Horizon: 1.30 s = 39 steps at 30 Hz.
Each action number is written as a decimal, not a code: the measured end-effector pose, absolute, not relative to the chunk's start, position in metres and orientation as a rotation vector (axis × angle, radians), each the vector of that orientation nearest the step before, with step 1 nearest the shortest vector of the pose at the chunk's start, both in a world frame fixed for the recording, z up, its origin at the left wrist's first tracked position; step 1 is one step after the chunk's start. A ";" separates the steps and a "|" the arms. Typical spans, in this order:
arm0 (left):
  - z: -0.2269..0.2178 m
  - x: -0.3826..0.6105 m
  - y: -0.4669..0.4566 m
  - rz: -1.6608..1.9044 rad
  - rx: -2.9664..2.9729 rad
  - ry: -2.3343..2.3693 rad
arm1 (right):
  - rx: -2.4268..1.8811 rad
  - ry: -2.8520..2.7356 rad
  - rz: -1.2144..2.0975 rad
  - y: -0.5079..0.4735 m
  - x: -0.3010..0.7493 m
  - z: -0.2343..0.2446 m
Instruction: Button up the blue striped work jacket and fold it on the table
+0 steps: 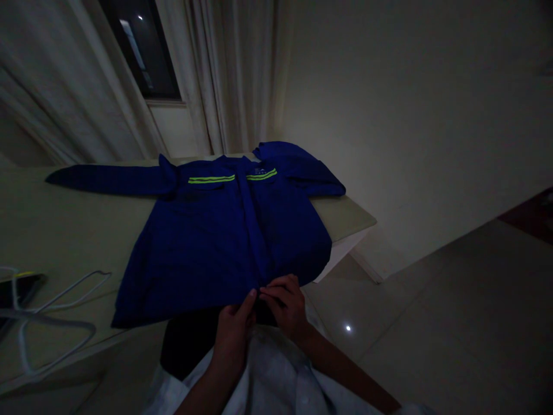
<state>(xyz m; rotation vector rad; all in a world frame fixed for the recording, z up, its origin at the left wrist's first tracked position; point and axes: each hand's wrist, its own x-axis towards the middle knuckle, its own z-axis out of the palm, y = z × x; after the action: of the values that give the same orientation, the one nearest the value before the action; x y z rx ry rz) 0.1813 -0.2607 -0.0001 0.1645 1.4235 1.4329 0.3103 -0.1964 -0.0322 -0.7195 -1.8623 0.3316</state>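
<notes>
A blue work jacket (216, 236) with yellow reflective stripes across the chest lies face up on a pale table (56, 230). Its left sleeve stretches out to the left and the right sleeve lies bent at the table's far corner. Both hands meet at the jacket's bottom hem, at the centre front strip. My left hand (233, 328) pinches the hem with thumb and fingers closed. My right hand (285, 302) is curled with fingertips pressed on the same spot. The hem hangs slightly over the table's near edge.
A white wire clothes hanger (52, 323) lies on the table at the left, beside a dark object (17, 288) at the frame edge. Curtains (216, 75) and a dark window (142, 46) stand behind. Tiled floor (432, 323) lies to the right.
</notes>
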 end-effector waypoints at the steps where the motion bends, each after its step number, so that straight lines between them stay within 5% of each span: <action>1: 0.001 0.181 -0.260 1.451 0.189 1.442 | -0.710 -1.860 0.326 -0.197 0.310 -0.033; 8: 0.008 0.181 -0.252 1.590 0.292 1.456 | -0.554 -1.977 0.139 -0.201 0.317 -0.038; 20: -0.010 0.182 -0.264 1.451 0.269 1.474 | -0.767 -1.764 0.466 -0.192 0.318 -0.040; 39: -0.009 0.181 -0.263 1.534 0.144 1.390 | -0.684 -1.916 0.275 -0.206 0.321 -0.039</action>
<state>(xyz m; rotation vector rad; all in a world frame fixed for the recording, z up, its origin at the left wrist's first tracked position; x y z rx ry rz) 0.1810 -0.2627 -0.0087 0.1441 1.3900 1.5344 0.3207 -0.2063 -0.0388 -0.6836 -1.9156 0.2752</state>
